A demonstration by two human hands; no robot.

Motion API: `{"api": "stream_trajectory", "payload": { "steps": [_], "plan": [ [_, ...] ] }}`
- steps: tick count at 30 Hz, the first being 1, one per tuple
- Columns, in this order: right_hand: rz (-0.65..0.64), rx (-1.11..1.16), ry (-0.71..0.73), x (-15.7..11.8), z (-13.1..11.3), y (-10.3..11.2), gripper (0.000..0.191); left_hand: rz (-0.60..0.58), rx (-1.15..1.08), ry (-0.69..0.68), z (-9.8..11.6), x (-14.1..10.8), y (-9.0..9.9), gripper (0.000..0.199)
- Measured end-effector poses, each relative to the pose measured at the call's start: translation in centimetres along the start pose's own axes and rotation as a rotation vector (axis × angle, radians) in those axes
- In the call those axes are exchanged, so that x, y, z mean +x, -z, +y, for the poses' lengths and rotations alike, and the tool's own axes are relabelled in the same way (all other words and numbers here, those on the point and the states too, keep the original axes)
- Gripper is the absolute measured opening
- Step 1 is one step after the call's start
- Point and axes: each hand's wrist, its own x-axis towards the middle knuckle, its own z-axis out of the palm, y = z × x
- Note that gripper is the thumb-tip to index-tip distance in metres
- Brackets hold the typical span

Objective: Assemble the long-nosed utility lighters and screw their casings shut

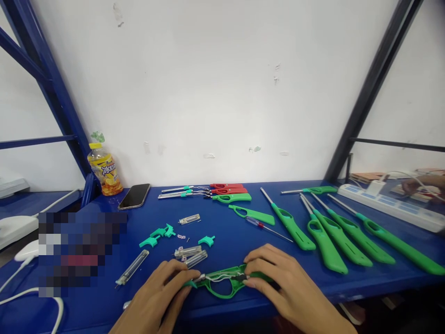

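Open green lighter casing point(238, 270), gripped by left hand point(160, 288) and right hand point(285, 284), set apart. Tilting could dislodge its exposed wires point(218, 279).

White scuffed wall point(222, 93) — dark slanting metal posts either side — behind a blue table point(229, 232)

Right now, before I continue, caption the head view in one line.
Left hand and right hand hold an open green casing, white wires exposed, over a blue tabletop.
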Motion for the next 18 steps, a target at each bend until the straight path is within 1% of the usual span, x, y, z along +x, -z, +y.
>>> {"api": "stream_trajectory", "payload": {
  "steps": [4,11,18],
  "plan": [
    [-0.005,-0.031,0.013,-0.13,0.18,-0.13,0.014,-0.028,-0.032,0.016,0.23,0.08,0.2,0.031],
    [0.01,-0.046,0.035,-0.29,0.65,-0.45,0.01,-0.031,-0.061,-0.013,0.4,0.13,0.32,0.034],
    [0.011,-0.026,0.023,-0.32,0.59,-0.42,0.011,-0.035,0.002,-0.019,0.4,-0.05,0.47,0.039]
  ]
}}
